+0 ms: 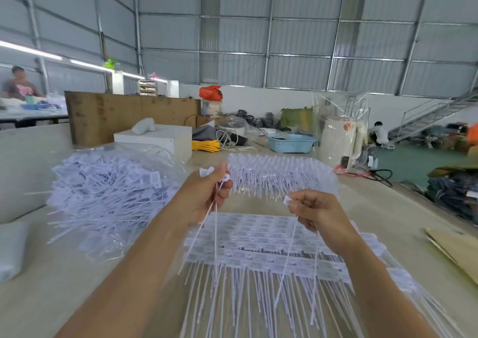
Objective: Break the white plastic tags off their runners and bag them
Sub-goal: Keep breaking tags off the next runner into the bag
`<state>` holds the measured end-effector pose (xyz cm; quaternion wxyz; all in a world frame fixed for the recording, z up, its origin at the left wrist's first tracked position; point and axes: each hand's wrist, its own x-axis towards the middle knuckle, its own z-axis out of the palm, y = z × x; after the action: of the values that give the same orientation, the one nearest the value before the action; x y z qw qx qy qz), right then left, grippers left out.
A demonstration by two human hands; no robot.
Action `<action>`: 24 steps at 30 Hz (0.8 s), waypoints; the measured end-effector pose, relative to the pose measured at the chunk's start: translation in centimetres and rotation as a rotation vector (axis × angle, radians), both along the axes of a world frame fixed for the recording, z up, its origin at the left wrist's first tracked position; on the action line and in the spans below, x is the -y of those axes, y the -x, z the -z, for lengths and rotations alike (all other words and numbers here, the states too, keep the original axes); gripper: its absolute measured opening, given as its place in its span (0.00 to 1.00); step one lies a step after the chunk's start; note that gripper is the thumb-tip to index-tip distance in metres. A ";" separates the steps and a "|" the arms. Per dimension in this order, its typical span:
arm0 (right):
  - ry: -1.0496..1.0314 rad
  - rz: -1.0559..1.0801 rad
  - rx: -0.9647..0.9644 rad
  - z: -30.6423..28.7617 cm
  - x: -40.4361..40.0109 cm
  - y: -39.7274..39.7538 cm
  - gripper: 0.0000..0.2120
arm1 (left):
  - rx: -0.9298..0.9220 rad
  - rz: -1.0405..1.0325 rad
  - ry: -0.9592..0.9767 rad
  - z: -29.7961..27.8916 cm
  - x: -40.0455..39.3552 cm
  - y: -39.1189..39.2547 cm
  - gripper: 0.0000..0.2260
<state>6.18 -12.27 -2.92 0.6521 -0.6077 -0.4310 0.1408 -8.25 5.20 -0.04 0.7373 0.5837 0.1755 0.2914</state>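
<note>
White plastic tags with long thin tails [214, 224] hang from the left hand [207, 195], whose fingers pinch their flat heads; the right hand [318, 215] pinches the head of another loose tag [287, 255]. Both hands are above the middle of the pale bench [382, 208], over the rows of unbroken tags on their runners [258, 244]. The held tags point head up, with the long axis nearly upright. I think it is best to gather the heads evenly, then carry them to the clear plastic bag of finished tags [108, 193] at the left edge.
</note>
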 end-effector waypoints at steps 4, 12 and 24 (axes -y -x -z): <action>0.040 0.011 -0.028 0.3 -0.3 0.3 0.02 | -0.434 -0.331 -0.354 -1.3 -5.8 3.0 0.07; 0.161 0.001 0.108 1.1 -1.5 0.8 0.01 | -1.120 -0.666 -1.043 -0.4 -16.3 8.1 0.20; 0.286 -0.098 0.146 1.1 -1.7 1.5 0.12 | -1.170 -0.930 -1.097 -1.7 -11.6 6.1 0.25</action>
<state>4.64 -10.56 -3.97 0.5181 -0.6812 -0.4819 0.1879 -14.35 16.75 1.69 -0.0393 0.7760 0.5736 0.2591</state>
